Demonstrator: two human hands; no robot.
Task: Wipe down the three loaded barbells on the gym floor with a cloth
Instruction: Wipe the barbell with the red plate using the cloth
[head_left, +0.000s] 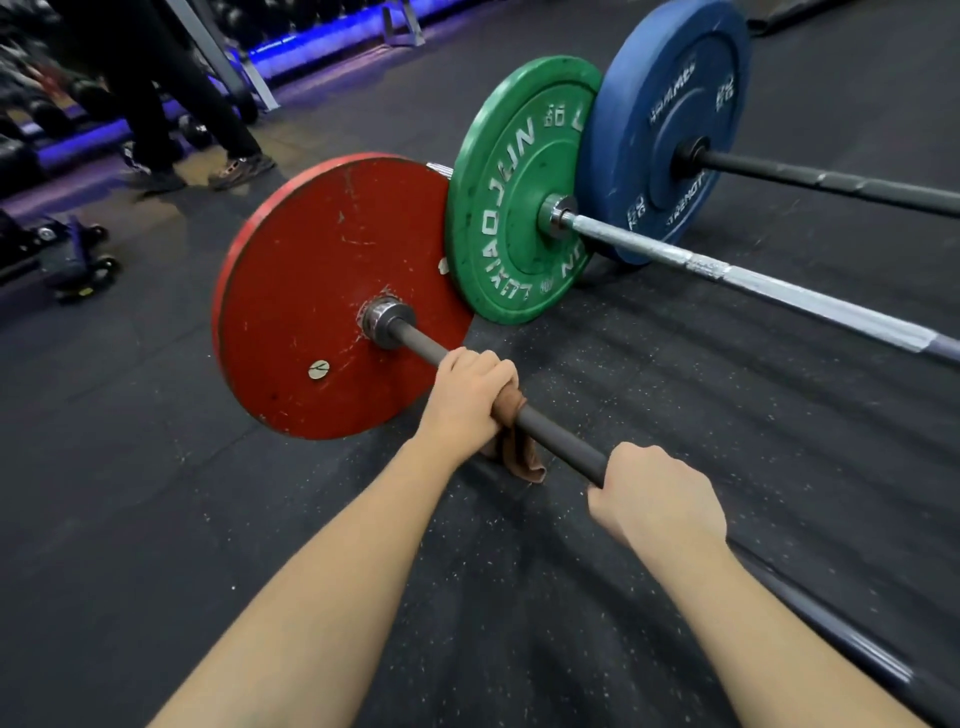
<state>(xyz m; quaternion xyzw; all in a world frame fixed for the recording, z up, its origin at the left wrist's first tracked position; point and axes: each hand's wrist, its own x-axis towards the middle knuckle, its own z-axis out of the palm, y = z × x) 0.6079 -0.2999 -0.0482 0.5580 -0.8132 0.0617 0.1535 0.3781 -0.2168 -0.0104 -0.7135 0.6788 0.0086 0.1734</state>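
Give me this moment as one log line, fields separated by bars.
left hand: grips brown cloth around bar near red plate | right hand: grips bare bar | green-plate barbell, blue-plate barbell: untouched

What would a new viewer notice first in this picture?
Three bright plates stand in a row: red plate nearest, green plate behind, blue plate farthest. Below them, the left hand grips a brown cloth around the dark bar; the right hand holds the bar bare.

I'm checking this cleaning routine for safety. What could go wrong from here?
The left hand, gripping the cloth round the nearest bar, is close to the collar at the red plate: knuckles could bump it. The bar might roll on that round plate, though the right hand grips it.
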